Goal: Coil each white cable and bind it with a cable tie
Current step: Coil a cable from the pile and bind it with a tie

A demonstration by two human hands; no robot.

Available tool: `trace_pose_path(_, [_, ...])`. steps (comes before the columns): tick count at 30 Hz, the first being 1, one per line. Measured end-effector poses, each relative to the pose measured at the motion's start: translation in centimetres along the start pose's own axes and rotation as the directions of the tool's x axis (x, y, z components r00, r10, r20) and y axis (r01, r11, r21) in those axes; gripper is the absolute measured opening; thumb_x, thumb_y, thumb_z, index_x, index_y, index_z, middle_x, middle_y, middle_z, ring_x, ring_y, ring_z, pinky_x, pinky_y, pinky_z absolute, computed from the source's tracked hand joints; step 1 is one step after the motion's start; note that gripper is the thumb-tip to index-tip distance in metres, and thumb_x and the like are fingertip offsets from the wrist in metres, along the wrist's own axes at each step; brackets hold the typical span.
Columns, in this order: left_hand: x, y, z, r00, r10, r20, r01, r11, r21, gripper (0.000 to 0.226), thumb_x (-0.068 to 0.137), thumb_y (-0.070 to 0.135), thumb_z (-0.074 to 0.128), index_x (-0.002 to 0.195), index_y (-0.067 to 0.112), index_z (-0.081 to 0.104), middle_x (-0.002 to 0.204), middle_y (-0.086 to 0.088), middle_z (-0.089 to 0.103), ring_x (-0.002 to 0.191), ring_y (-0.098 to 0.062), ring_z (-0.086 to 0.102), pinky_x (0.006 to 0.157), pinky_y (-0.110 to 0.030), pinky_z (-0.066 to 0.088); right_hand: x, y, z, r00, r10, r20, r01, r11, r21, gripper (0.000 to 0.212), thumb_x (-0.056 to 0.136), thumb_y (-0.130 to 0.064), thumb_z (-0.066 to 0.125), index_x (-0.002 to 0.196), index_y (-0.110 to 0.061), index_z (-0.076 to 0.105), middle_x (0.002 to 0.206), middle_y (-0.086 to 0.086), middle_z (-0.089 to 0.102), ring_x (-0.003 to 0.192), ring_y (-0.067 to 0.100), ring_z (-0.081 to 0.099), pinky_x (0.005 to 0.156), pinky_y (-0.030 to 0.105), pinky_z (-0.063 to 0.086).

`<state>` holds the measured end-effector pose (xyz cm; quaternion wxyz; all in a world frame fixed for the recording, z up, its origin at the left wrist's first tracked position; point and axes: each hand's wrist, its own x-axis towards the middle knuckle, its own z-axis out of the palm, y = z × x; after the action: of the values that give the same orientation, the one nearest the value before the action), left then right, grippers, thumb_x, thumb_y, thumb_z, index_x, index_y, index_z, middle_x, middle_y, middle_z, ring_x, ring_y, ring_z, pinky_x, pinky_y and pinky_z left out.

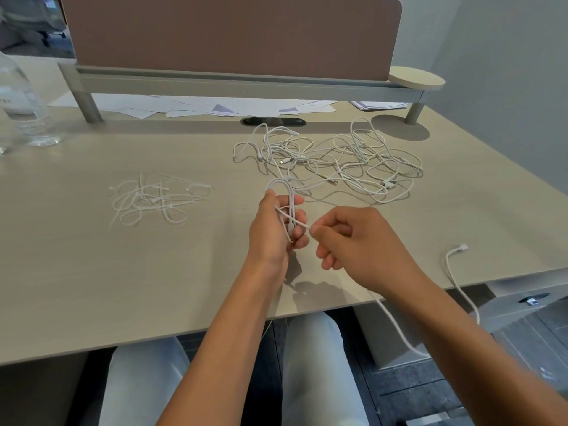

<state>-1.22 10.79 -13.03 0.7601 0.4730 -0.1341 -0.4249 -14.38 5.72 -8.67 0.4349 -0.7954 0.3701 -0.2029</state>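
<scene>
Early in the job, by the look of things: no finished, tied bundle anywhere in view. Only one white cable (pixel 285 207) in hand, folded into a few long loops and not yet bound. Plenty left of that cable too, its free length running from the hands toward five o'clock, dropping off the near edge of the surface (pixel 92 272), then climbing back up so the plug end (pixel 461 248) lies on top at about four o'clock from the hands. Beyond the hands, toward one o'clock, a loose tangle of cables (pixel 332 158), all uncoiled, number hard to tell. At ten o'clock, a heap of cable ties (pixel 153 199), well apart from the hands and seemingly untouched. Left hand (pixel 273 229) closed around the loop bundle, thumb on the far side, fingers curled over the strands, top of the loop standing out above the fist. Right hand (pixel 353 241) just beside it, nearly touching, thumb and forefinger pinched on the strand leading across from the bundle, other fingers curled loosely under. Probably mid-wrap, feeding the next turn. Still to do, as judged from here: finishing this coil, fetching a tie, cinching it, then the same for every cable in the pile.
</scene>
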Motion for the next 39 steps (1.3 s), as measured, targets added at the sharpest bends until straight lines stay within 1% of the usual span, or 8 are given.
trace_pose_path(5, [-0.2, 0.3, 0.4, 0.998, 0.009, 0.067, 0.003, 0.983, -0.181, 0.055, 0.111, 0.043, 0.024, 0.112, 0.003, 0.063, 0.072, -0.008, 0.054, 0.057, -0.017, 0.042, 0.054, -0.029, 0.037, -0.8, 0.0, 0.8, 0.992, 0.11, 0.063, -0.113, 0.993, 0.037, 0.029, 0.097, -0.03, 0.067, 0.077, -0.009, 0.075, 0.063, 0.007, 0.074, 0.059, 0.024, 0.074, 0.066, 0.033, 0.057])
trace_pose_path(9, [-0.3, 1.0, 0.6, 0.99, -0.014, 0.139, 0.064, 0.93, -0.363, 0.057, 0.11, 0.044, 0.024, 0.115, 0.0, 0.06, 0.074, -0.009, 0.052, 0.06, -0.017, 0.042, 0.057, -0.03, 0.037, -1.2, 0.1, 1.2, 0.988, 0.121, 0.1, -0.126, 0.991, 0.05, 0.045, 0.097, -0.042, 0.069, 0.068, -0.008, 0.075, 0.057, 0.007, 0.069, 0.051, 0.022, 0.069, 0.061, 0.032, 0.057])
trace_pose_path(14, [-0.2, 1.7, 0.6, 0.978, -0.018, 0.209, 0.121, 0.864, -0.49, 0.056, 0.108, 0.044, 0.026, 0.12, -0.002, 0.057, 0.079, -0.01, 0.052, 0.064, -0.019, 0.042, 0.06, -0.03, 0.037, -1.5, 0.0, 1.2, 0.971, 0.132, 0.198, -0.174, 0.962, 0.212, 0.045, 0.104, -0.033, 0.057, 0.077, -0.004, 0.077, 0.059, 0.009, 0.052, 0.049, 0.021, 0.049, 0.053, 0.03, 0.046])
trace_pose_path(19, [-0.4, 2.1, 0.9, 0.972, 0.01, 0.236, 0.095, 0.899, -0.429, 0.056, 0.107, 0.046, 0.029, 0.121, -0.001, 0.057, 0.079, -0.009, 0.052, 0.064, -0.018, 0.043, 0.06, -0.03, 0.04, -1.7, -0.3, 0.4, 0.97, 0.106, 0.218, -0.153, 0.965, 0.211, 0.038, 0.102, -0.026, 0.06, 0.076, -0.004, 0.077, 0.064, 0.013, 0.04, 0.049, 0.018, 0.033, 0.048, 0.027, 0.031])
trace_pose_path(23, [-0.5, 2.5, 1.4, 0.971, 0.014, 0.24, 0.081, 0.92, -0.383, 0.057, 0.108, 0.048, 0.033, 0.119, -0.001, 0.059, 0.079, -0.009, 0.053, 0.063, -0.017, 0.044, 0.059, -0.029, 0.041, -1.5, -0.4, 0.1, 0.969, 0.119, 0.218, -0.167, 0.961, 0.219, 0.038, 0.1, -0.026, 0.063, 0.073, -0.003, 0.075, 0.059, 0.008, 0.035, 0.049, 0.017, 0.025, 0.05, 0.028, 0.02])
trace_pose_path(27, [-0.7, 2.9, 1.6, 0.964, 0.034, 0.265, 0.076, 0.915, -0.396, 0.058, 0.108, 0.049, 0.03, 0.12, -0.001, 0.058, 0.08, -0.009, 0.053, 0.064, -0.017, 0.043, 0.06, -0.029, 0.039, -1.7, -0.6, -0.3, 0.973, 0.114, 0.2, -0.157, 0.965, 0.212, 0.041, 0.099, -0.033, 0.066, 0.073, -0.002, 0.075, 0.055, 0.006, 0.036, 0.048, 0.017, 0.027, 0.048, 0.027, 0.022])
trace_pose_path(32, [-0.7, 2.8, 1.9, 0.973, 0.032, 0.229, 0.058, 0.926, -0.373, 0.059, 0.109, 0.048, 0.026, 0.12, 0.0, 0.058, 0.079, -0.009, 0.052, 0.062, -0.016, 0.041, 0.058, -0.03, 0.033, -1.9, -0.8, -0.5, 0.979, 0.056, 0.198, -0.096, 0.976, 0.198, 0.04, 0.101, -0.028, 0.064, 0.071, -0.002, 0.072, 0.053, 0.003, 0.034, 0.046, 0.013, 0.025, 0.045, 0.022, 0.024])
trace_pose_path(39, [-0.8, 2.6, 2.0, 0.977, 0.019, 0.211, 0.072, 0.906, -0.417, 0.057, 0.109, 0.048, 0.028, 0.12, 0.0, 0.058, 0.08, -0.009, 0.053, 0.063, -0.016, 0.042, 0.06, -0.03, 0.035, -1.8, -0.7, -0.4, 0.968, 0.136, 0.211, -0.175, 0.968, 0.18, 0.043, 0.098, -0.035, 0.067, 0.066, -0.008, 0.074, 0.051, 0.002, 0.036, 0.044, 0.015, 0.026, 0.045, 0.023, 0.023])
